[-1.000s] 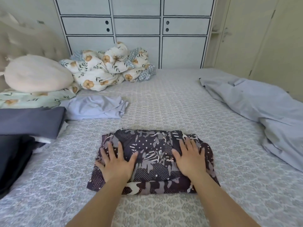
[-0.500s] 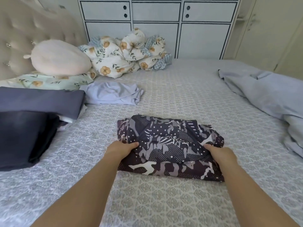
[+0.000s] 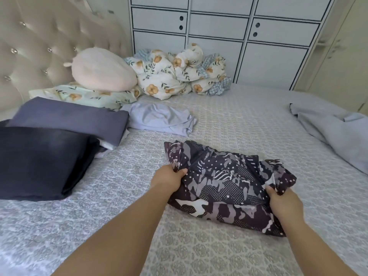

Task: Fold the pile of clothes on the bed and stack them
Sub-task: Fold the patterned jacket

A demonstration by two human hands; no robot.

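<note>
While the folded dark purple-and-grey patterned garment (image 3: 225, 186) sits on the grey patterned bed (image 3: 229, 124), left hand (image 3: 169, 179) and right hand (image 3: 283, 203) each pinch its side edges; folded navy stack (image 3: 43, 162) lies further left.

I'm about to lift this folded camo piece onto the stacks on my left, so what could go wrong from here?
1. The left hand and right hand grip only the side edges of the camo piece; its unsupported middle could sag and the folds open.
2. The far left corner already sticks up loose, so it may flop out in transit.
3. The dark stack and purple stack look soft and uneven; a piece set on top might slide off.
</note>
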